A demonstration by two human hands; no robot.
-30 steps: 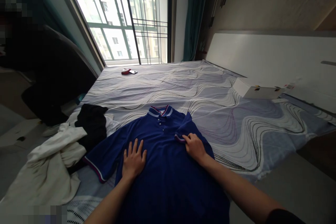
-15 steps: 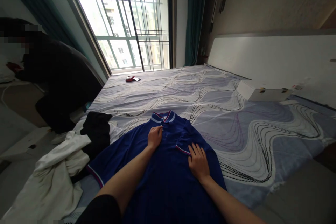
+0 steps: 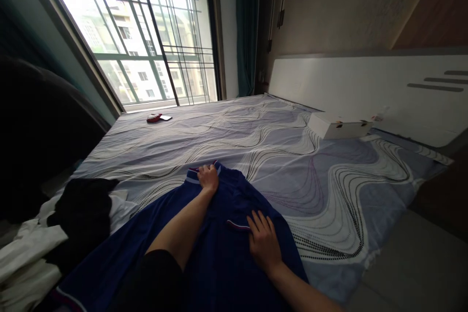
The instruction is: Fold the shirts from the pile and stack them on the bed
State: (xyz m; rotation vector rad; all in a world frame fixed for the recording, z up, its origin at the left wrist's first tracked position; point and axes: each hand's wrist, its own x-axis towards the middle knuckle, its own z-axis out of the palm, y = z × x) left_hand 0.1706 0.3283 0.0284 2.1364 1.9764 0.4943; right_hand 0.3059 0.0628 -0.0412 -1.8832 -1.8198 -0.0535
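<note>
Polo shirt (image 3: 219,263) likely soft, light: grip at collar (image 3: 193,176). My left hand (image 3: 208,178) curls there, hold unclear; right hand (image 3: 264,241) lies flat.

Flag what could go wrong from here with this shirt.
The left hand curls over the collar of the blue shirt; a tug there might crease it. The right hand rests by the cuff of the folded-in sleeve; sliding could shift it. The spread sleeve lies close to the black garment and might catch.
</note>
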